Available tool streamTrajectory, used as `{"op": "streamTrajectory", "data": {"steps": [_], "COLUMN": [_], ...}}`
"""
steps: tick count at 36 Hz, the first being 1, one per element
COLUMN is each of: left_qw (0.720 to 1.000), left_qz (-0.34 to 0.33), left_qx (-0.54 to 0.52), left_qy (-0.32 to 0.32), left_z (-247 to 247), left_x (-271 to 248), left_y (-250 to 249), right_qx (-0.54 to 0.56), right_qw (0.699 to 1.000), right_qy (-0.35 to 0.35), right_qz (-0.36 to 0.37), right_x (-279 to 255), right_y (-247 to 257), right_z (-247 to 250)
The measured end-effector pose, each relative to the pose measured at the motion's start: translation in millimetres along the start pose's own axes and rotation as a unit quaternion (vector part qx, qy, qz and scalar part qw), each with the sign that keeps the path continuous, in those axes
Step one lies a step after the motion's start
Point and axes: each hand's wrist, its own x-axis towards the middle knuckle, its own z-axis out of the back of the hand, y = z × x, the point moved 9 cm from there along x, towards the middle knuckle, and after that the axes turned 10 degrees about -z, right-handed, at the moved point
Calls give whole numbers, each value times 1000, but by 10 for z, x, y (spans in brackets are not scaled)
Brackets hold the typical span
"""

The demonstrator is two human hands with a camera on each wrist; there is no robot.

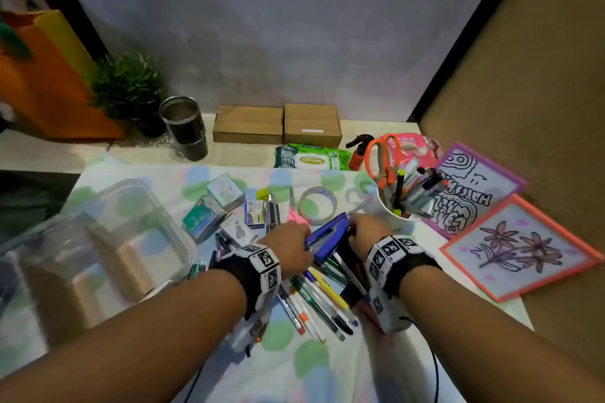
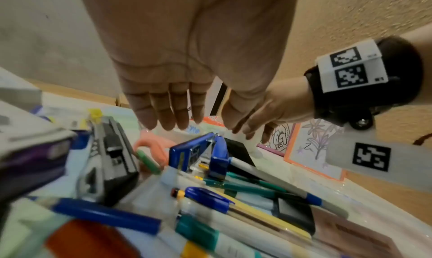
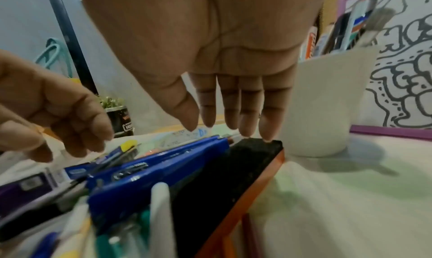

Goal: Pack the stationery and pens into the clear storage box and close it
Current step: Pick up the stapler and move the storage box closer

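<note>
A blue stapler (image 1: 327, 235) lies on top of a heap of pens (image 1: 317, 298) on the spotted cloth. My left hand (image 1: 289, 244) hovers at its left side with straight fingers (image 2: 173, 112) and holds nothing. My right hand (image 1: 365, 232) is at its right side, fingers (image 3: 233, 114) straight, the tips touching a black felt block with an orange base (image 3: 233, 178) beside the stapler (image 3: 151, 169). The clear storage box (image 1: 131, 226) stands open to the left, blurred.
A white cup (image 1: 393, 219) with markers and orange scissors stands just right of my hands. Tape roll (image 1: 317, 204), pink scissors (image 1: 296, 216), a cutter (image 2: 110, 151) and small staple boxes (image 1: 226, 191) lie behind. Framed drawings (image 1: 520, 249) lie right; steel tumbler (image 1: 185, 126) and cardboard boxes behind.
</note>
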Motion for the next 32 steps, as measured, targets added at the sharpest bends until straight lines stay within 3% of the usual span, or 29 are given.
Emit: {"op": "streamTrajectory", "data": {"steps": [10,21,27,32], "left_qw": [999,995,995,995], "left_qz": [40,77,42,15], "left_qx": [35,33,77,96], "left_qy": [5,57,43,1], "left_z": [-278,-231,3,290], "left_x": [414,518,421,257], "left_y": [5,-26,-125,-232], "right_qx": [-36,-9,27,-39], "right_qw": [999,999,999,998], "right_qy": [-29,-26,-10,-16], "right_qz": [-20,24,43,50], "right_x": [240,259,327,326], "right_y": [-241,-298,-209,-90], "right_z": [-171,-177,-60,35]}}
